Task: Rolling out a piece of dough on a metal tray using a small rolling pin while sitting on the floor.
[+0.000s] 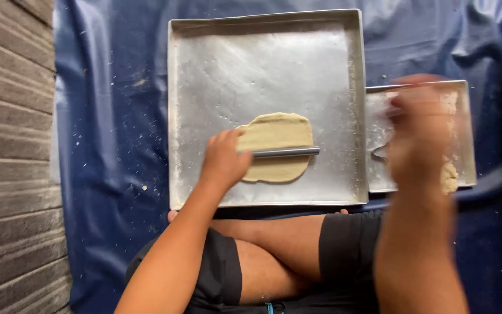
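Blue plastic sheeting covers the floor, dusted with pale specks, and a grey ribbed wall or shutter runs down the left edge. Nearest the camera sit the person's crossed legs in black shorts, knees just short of the bigger tray.

Beyond them, the left hand is curled around 1 end of a thin metal rod used as a rolling pin, fingers closed on it. The rod lies across a flattened piece of dough, which rests in the lower middle of the large square metal tray. The dough is already spread into a rough oval, thin and fairly even, though its outline is irregular, so the rolling looks well along rather than finished, as far as I can judge.

The right hand is raised over the smaller metal tray to the right, touching the large tray's side. It is blurred with motion, and I cannot tell whether its fingers are closed or loose, or whether they hold anything. Flour whitens that tray, and a further lump of dough at its near edge is not yet rolled. Farther up, the large tray's surface is bare metal with a floury film.
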